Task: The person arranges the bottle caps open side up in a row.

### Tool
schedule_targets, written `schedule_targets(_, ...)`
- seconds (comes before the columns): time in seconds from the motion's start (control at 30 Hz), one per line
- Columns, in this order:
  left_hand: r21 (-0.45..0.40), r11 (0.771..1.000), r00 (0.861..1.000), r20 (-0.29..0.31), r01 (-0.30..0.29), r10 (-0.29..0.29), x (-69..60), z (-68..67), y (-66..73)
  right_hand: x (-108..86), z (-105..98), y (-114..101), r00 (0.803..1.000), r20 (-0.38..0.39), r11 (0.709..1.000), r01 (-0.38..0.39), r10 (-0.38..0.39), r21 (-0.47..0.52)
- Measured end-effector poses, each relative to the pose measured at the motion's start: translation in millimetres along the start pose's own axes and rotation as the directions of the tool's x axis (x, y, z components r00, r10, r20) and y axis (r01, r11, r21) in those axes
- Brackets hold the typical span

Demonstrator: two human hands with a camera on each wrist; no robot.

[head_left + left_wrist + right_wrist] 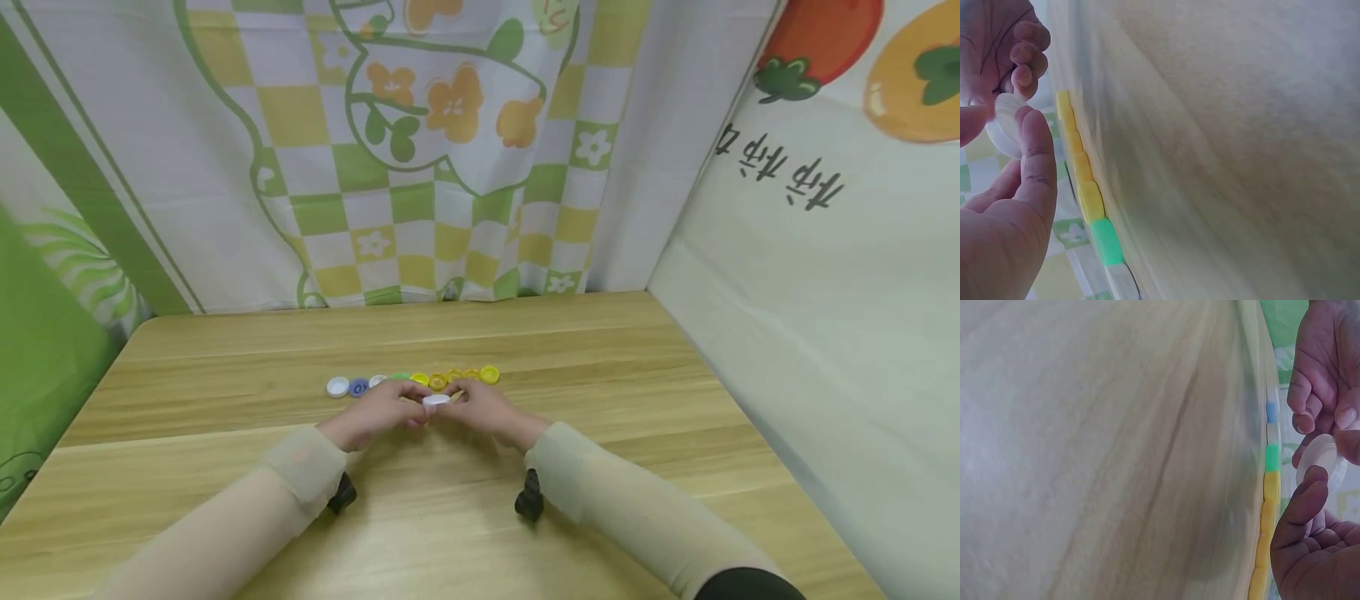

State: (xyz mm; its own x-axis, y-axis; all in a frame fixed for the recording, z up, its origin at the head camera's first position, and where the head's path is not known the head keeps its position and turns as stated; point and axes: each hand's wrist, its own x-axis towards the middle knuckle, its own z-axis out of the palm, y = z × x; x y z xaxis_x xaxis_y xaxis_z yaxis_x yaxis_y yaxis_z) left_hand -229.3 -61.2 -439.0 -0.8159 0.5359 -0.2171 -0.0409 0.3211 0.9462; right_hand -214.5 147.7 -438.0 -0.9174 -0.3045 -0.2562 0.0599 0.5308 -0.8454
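In the head view, a white bottle cap [436, 401] is held just above the table between both hands. My left hand [378, 410] pinches its left edge with thumb and fingers, and my right hand [489, 410] pinches the right edge. The left wrist view shows the cap [1011, 119] tilted, its side finely ridged. From the right wrist view, a fingertip presses the flat face of the cap [1319, 456]. Just beyond the hands runs a row of caps: a white cap [337, 387], a blue cap [358, 387], another white one, a green cap [400, 377] and several yellow ones, partly hidden by the fingers.
The row ends on the right with a bright yellow cap [490, 374]. Under everything is a wood-grain table [480, 533]. A patterned curtain [450, 208] hangs behind its far edge, and a pale printed sheet [825, 317] borders the right side.
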Motion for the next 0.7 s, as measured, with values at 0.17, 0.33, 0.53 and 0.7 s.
schedule_targets(0.17, 0.016, 1.0, 1.0, -0.016, 0.013, -0.013, 6.9, 3.3, 4.2, 1.3, -5, 2, 1.0, -0.005, 0.997, -0.008, 0.008, 0.076)
schedule_targets(0.33, 0.035, 0.999, 1.0, -0.009, -0.004, 0.005, 13.5, 7.0, 6.8, 2.1, -9, 4, 0.999, -0.019, 0.994, -0.028, 0.03, 0.102)
schedule_targets(0.53, 0.079, 0.997, 1.0, -0.009, -0.014, 0.015, 21.5, 10.2, 9.2, 0.3, -16, 4, 0.997, -0.036, 0.992, -0.065, 0.069, 0.109)
schedule_targets(0.7, 0.114, 0.993, 1.0, -0.013, -0.005, 0.007, 26.8, 9.5, 15.9, 1.8, -21, 4, 0.996, -0.045, 0.992, -0.068, 0.073, 0.108)
